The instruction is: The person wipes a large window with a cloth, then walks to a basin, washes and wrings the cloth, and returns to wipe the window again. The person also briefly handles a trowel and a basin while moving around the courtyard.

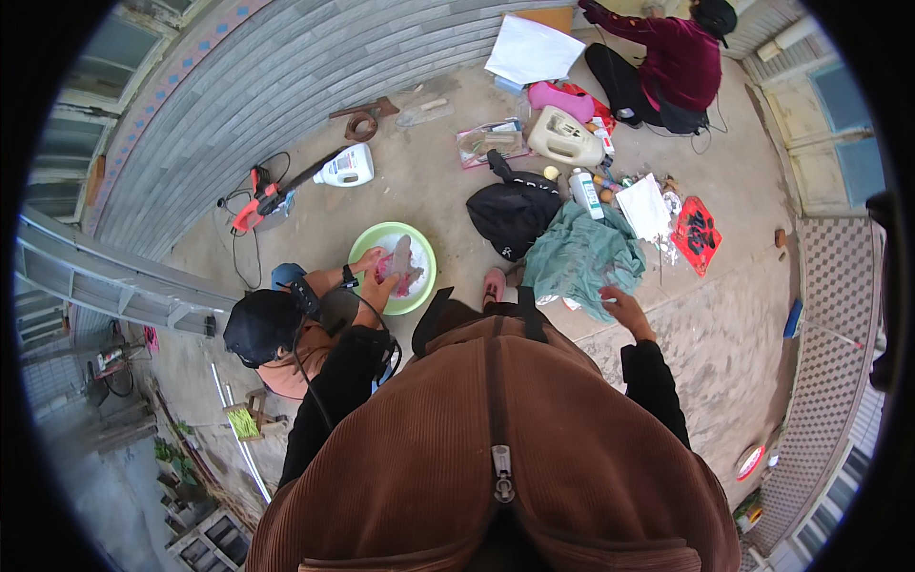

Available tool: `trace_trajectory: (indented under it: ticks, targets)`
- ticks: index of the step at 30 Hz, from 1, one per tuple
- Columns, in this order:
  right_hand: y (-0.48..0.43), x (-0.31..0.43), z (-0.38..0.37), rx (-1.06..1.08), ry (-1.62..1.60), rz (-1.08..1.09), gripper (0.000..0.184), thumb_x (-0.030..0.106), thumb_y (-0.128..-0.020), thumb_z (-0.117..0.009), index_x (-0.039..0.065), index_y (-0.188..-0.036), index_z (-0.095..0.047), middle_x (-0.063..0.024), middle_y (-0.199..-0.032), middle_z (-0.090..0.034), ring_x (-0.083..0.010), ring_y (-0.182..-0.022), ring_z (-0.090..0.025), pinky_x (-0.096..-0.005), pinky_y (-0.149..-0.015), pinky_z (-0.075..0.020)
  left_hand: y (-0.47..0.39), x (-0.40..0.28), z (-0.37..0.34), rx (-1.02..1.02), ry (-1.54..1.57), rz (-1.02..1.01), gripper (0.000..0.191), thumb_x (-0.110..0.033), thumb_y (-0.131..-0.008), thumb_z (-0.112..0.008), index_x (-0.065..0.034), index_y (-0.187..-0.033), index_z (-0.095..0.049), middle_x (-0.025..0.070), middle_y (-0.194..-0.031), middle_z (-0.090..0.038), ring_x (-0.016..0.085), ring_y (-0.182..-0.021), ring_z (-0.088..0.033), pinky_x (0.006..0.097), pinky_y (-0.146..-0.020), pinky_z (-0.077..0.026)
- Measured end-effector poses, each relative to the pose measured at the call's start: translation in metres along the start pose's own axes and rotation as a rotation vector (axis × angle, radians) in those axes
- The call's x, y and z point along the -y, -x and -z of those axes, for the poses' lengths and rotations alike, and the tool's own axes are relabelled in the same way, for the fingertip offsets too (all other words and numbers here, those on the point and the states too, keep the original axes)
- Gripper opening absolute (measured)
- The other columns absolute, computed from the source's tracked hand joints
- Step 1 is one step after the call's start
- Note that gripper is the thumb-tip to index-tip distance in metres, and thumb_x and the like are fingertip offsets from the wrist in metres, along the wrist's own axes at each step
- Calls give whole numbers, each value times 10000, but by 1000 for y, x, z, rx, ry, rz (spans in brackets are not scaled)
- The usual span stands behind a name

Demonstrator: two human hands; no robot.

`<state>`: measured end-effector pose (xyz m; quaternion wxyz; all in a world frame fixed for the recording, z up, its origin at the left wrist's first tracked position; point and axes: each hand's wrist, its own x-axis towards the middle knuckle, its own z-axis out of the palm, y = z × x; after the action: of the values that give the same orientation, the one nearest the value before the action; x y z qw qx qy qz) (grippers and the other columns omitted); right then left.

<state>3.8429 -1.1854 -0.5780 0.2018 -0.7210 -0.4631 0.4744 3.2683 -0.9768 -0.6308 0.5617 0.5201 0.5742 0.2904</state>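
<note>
My left hand reaches over the near-left rim of a light green basin. Its fingers are at a wet grey and pink cloth item above whitish, sudsy water; whether they grip it cannot be made out. A co-worker's hand is right beside mine at the basin. My right hand is held out, fingers apart and holding nothing, near the lower right edge of a crumpled green cloth. A white bottle lies on that cloth, and a black garment is next to it.
A co-worker in a black cap crouches close on my left. Another person sits at the upper right. Around lie a red and black chainsaw, a white jug, a beige jug, an axe and a red paper decoration.
</note>
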Motion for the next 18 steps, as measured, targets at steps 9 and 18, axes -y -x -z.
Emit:
trace_trajectory:
  ticks: [9,18]
  targets:
    - [-29,10,31,-47,40,-135,308,76,-832,-620,67,-1139,-636,-65,-992,-670,-168,-871,-649,-294,-744,-516,-33,-23,35,-61,-322,173,353,-177,-864,-680,24,-1144,-600,107,-994,-673,185,-924,-634,318,-831,-509]
    - [-17,-18,22,150,-248,-677,360,151,-836,-607,129,-1195,-608,8,-1015,-648,-116,-900,-596,-298,-731,-506,-51,-42,53,-164,-312,198,382,-227,-851,-677,66,-1078,-582,190,-951,-681,252,-855,-659,362,-762,-511]
